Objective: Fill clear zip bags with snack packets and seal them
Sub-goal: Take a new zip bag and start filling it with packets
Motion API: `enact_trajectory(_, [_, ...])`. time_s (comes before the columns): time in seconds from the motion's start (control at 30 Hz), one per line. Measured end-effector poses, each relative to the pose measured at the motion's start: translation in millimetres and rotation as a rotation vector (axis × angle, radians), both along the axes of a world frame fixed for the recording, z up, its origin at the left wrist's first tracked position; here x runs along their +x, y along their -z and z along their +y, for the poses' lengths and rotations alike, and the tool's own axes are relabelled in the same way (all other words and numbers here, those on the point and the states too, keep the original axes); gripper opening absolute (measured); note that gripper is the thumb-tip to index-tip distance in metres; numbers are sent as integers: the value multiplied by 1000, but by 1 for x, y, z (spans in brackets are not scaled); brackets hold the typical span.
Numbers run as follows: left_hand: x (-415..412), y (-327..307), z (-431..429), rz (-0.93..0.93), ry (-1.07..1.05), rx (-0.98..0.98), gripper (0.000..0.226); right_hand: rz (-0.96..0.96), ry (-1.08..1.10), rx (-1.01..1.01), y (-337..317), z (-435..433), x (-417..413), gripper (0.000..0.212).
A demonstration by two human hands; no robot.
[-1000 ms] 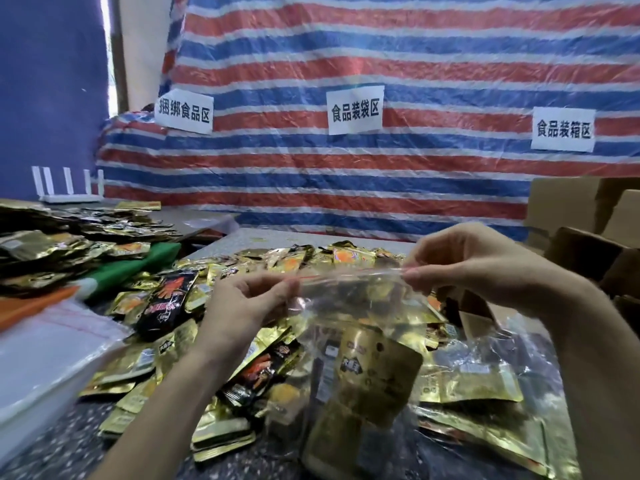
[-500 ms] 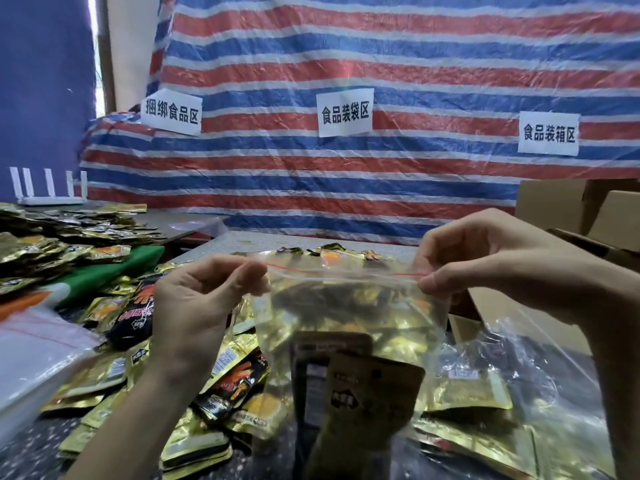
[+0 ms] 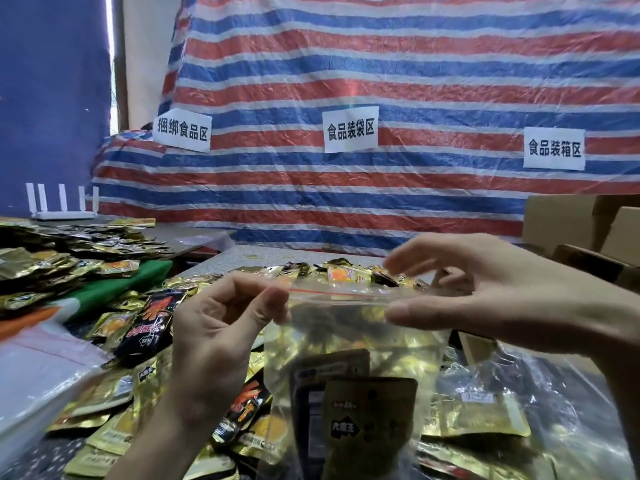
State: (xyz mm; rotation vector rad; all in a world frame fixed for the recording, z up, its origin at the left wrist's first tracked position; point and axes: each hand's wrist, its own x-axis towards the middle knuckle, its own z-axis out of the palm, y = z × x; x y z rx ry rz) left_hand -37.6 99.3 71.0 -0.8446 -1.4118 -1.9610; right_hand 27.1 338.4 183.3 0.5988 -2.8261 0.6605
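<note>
A clear zip bag (image 3: 349, 341) with a red line along its top hangs upright in front of me. Inside it stand a gold snack packet (image 3: 370, 427) and a dark packet (image 3: 329, 372) behind it. My left hand (image 3: 218, 334) pinches the bag's top left corner between thumb and forefinger. My right hand (image 3: 491, 296) is at the bag's top right, fingers spread and blurred. Its thumb lies against the zip strip, with the fingers above and behind the bag.
Loose gold and black snack packets (image 3: 145, 327) cover the table. More packets are heaped on a green cloth (image 3: 114, 285) at the left. Empty clear bags (image 3: 38, 375) lie at the near left, filled bags (image 3: 512, 410) at the right, cardboard boxes (image 3: 588, 230) at the far right.
My right hand has released its pinch on the bag's top right edge and spread its fingers. The left hand still holds the top left corner.
</note>
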Motion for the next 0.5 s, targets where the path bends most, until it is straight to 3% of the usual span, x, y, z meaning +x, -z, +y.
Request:
enact_trajectory(0.03, [1, 0, 2, 9, -6, -3, 44, 45, -8, 29, 1, -13, 5, 84])
enact_trajectory(0.1, [4, -1, 4, 30, -15, -16, 45, 141, -81, 60, 9, -40, 9, 86])
enact_trajectory(0.2, [6, -2, 3, 54, -22, -49, 42, 189, -205, 48, 28, -73, 0, 48])
enact_trajectory(0.3, [7, -4, 3, 78, 52, -42, 36, 162, -215, -103, 32, -75, -9, 18])
enact_trajectory(0.5, [11, -7, 6, 124, 34, -44, 32, 181, -239, -190, 30, -61, -10, 15])
